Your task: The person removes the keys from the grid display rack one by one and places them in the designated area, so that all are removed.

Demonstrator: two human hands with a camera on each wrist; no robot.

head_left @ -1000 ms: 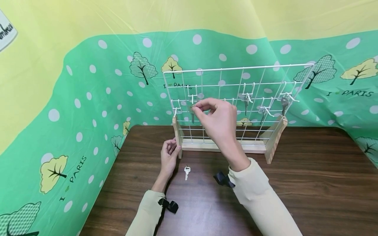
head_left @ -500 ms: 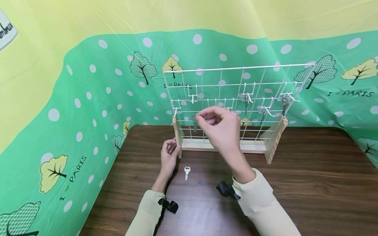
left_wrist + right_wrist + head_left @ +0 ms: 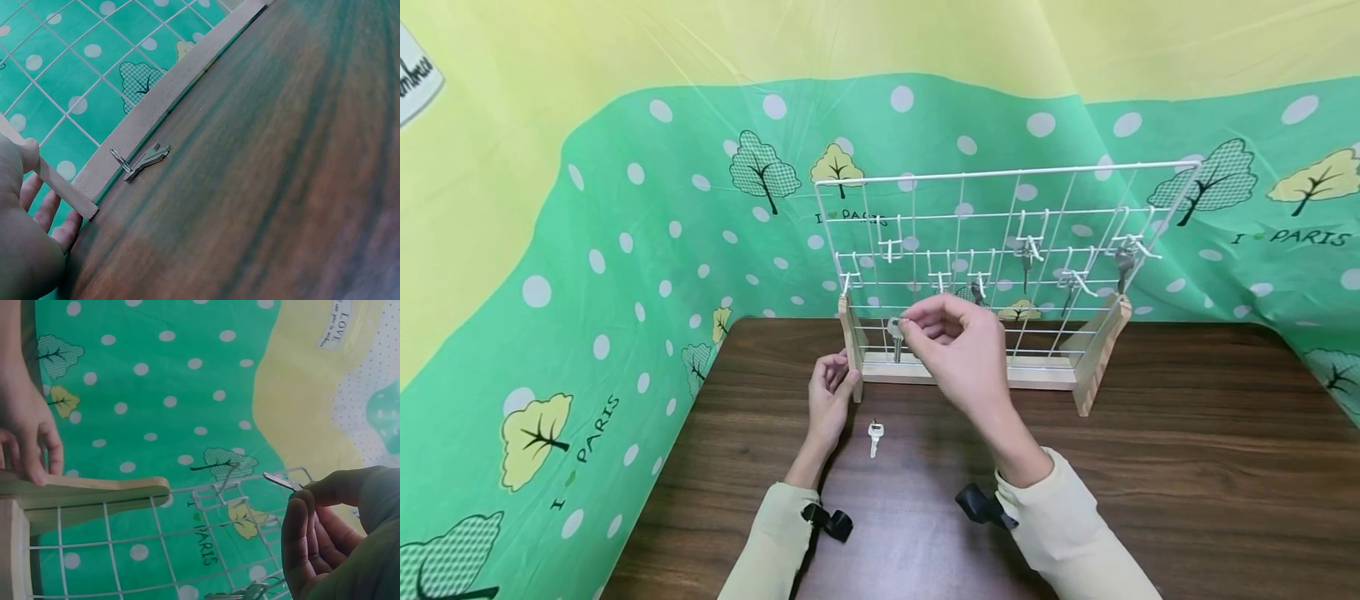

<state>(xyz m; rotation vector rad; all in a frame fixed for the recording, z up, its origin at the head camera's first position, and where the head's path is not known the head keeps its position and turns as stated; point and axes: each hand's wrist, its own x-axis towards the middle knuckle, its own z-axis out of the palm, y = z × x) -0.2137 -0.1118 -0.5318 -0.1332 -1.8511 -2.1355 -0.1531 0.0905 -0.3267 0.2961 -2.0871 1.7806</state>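
My right hand (image 3: 962,358) pinches a small metal key (image 3: 896,330) by its head between thumb and forefinger. This key points down in front of the lower left part of a white wire grid rack (image 3: 1000,174); in the right wrist view its blade (image 3: 280,480) sticks out past the fingertips. My left hand (image 3: 830,402) grips the rack's left wooden leg (image 3: 852,350), thumb on the near side and fingers behind. Just in front of the rack, a second key (image 3: 875,440) lies flat on the table, its ring (image 3: 119,160) standing up in the left wrist view.
Several keys, one of them a key (image 3: 1027,257) near the middle, hang from white hooks on the rack's right half. An upper left hook (image 3: 890,249) and a left-end hook (image 3: 848,282) carry nothing. A green and yellow patterned cloth (image 3: 625,333) stands behind the brown table (image 3: 1187,467).
My right hand has come down with the key, from just under the upper left hook to in front of the lower wires. The left hand and the key on the table have not moved.
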